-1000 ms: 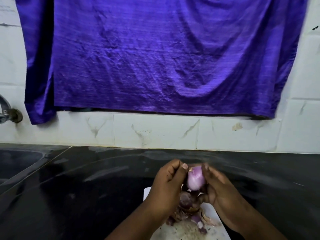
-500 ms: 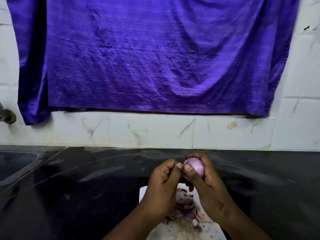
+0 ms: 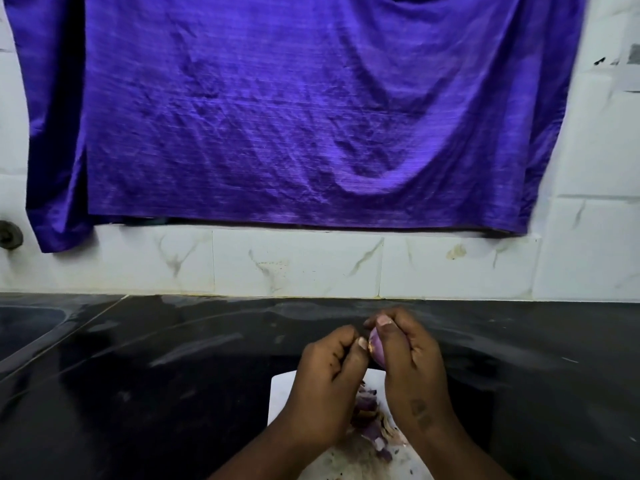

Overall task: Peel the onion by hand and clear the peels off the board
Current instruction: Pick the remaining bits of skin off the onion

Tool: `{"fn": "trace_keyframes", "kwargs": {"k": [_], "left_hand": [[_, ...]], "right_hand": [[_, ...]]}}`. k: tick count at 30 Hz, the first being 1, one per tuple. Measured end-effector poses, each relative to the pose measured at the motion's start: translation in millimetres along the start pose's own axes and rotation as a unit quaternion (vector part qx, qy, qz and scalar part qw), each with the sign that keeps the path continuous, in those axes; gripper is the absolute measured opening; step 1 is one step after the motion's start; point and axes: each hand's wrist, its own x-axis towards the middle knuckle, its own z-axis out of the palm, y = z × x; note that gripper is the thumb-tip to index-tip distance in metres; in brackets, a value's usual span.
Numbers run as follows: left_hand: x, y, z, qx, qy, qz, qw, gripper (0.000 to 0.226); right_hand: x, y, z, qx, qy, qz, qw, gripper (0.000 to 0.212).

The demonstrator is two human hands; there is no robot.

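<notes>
r hand grips onion; peels piled on board.

No writing, label, brand or number can be read anywhere in the view. The dark specks on the white wall tile at the upper right are too small and blurred to tell, and may be plain marks rather than letters. The two darker patches low on the back of the right hand form no legible sign either.
</notes>
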Motion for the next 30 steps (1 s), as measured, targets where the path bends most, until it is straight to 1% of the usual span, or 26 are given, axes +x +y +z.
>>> {"fn": "trace_keyframes", "kwargs": {"k": [4, 6, 8, 9, 11, 12, 15, 16, 19, 21, 22, 24, 27, 30], "left_hand": [[1, 0, 1, 0.006, 0.011, 0.009, 1.0, 0.028], [0, 1, 1, 0.024, 0.011, 0.013, 1.0, 0.03], [-5, 3, 5, 0.04, -0.017, 0.037, 0.998, 0.031], [-6, 4, 9, 0.04, -0.034, 0.036, 0.998, 0.033], [-6, 1, 7, 0.062, -0.03, 0.026, 0.997, 0.037], [-4, -3, 2, 0.091, -0.02, 0.033, 0.995, 0.04], [3, -11, -14, 0.193, -0.032, 0.03, 0.98, 0.058], [2, -13, -19, 0.218, -0.03, 0.038, 0.975, 0.058], [2, -13, -23, 0.277, -0.017, 0.062, 0.959, 0.033], [3, -13, -21, 0.307, -0.008, 0.06, 0.95, 0.03], [3, -12, -21, 0.307, -0.002, 0.059, 0.95, 0.028], [2, -8, -18, 0.266, 0.013, 0.058, 0.962, 0.025], [1, -6, -12, 0.123, 0.044, 0.026, 0.991, 0.022], [2, -6, -8, 0.03, 0.074, -0.011, 0.997, 0.022]], "right_hand": [[1, 1, 0, -0.079, -0.012, -0.032, 0.996, 0.036], [2, 1, -2, -0.143, -0.028, -0.042, 0.988, 0.036], [12, 2, -12, -0.221, -0.021, -0.016, 0.975, 0.033], [18, 4, -22, -0.193, -0.002, 0.024, 0.981, 0.032], [23, 6, -31, -0.032, 0.014, 0.1, 0.994, 0.028], [22, 4, -30, 0.033, 0.009, 0.126, 0.991, 0.027], [9, 5, -14, 0.162, -0.014, 0.176, 0.971, 0.035], [6, 5, -9, 0.191, -0.02, 0.187, 0.963, 0.037], [7, 5, -11, 0.212, -0.036, 0.206, 0.955, 0.043], [9, 4, -15, 0.207, -0.037, 0.198, 0.957, 0.044], [9, 4, -16, 0.203, -0.034, 0.194, 0.959, 0.043], [9, 4, -14, 0.195, -0.028, 0.192, 0.961, 0.041], [6, 0, -10, 0.212, -0.032, 0.185, 0.959, 0.038], [5, -3, -7, 0.239, -0.037, 0.173, 0.955, 0.045]]}}
